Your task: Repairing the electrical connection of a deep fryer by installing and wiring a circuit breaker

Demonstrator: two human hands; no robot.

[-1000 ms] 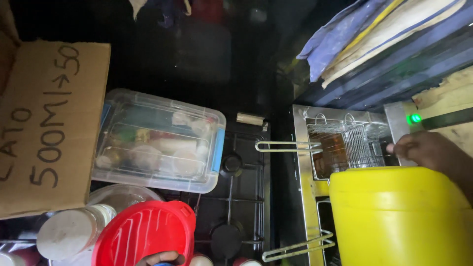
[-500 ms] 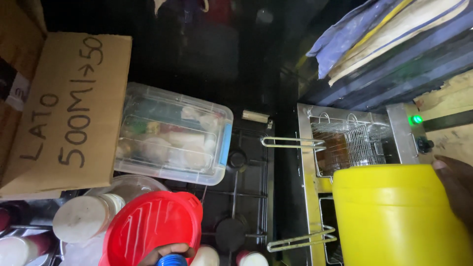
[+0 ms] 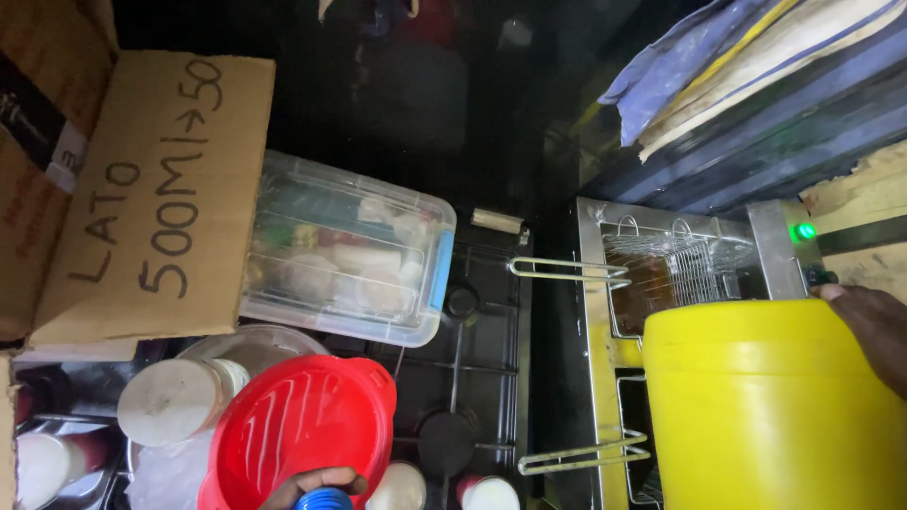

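Observation:
My left hand (image 3: 314, 484) shows at the bottom edge, its fingers curled over a blue ridged cap (image 3: 324, 500), right under a red plastic lid (image 3: 298, 430). My right hand (image 3: 874, 331) lies at the right edge against the upper side of a big yellow container (image 3: 765, 416). One fingertip reaches toward a small knob (image 3: 818, 277) below a green light (image 3: 805, 230) on a steel fryer (image 3: 593, 312). Most of that hand is out of frame. The fryer's wire basket (image 3: 685, 269) sits behind the yellow container.
A clear lidded tub of food (image 3: 345, 255) rests on a black gas hob (image 3: 472, 378). A cardboard sign (image 3: 161, 198) leans at the left. White lidded cups (image 3: 170, 401) stand below it. Folded cloth and sheets (image 3: 756, 76) lie at the top right. Two wire basket handles (image 3: 567, 271) stick out leftward.
My right hand has drawn back from the fryer's knob toward the right edge beside the yellow container. The view has shifted, and more of the cardboard sign now shows.

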